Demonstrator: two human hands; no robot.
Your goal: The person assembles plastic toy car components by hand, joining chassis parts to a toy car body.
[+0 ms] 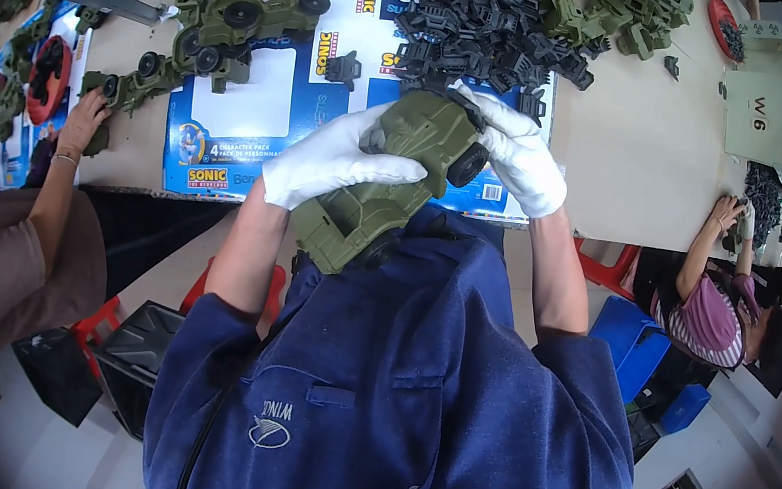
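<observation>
Diagonally, a toy truck bridges left hand and right hand.

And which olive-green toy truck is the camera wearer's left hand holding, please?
The toy truck seen across the worktable's near edge, by the navy jacket: the white-gloved left hand grips it, while the other trucks beyond lie heaped.

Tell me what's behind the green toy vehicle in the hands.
Around the green toy vehicle, between the left hand and right hand, show the blue printed sheet near its upper end and the navy garment near its lower end. Whatever lies directly behind it is covered.
</observation>
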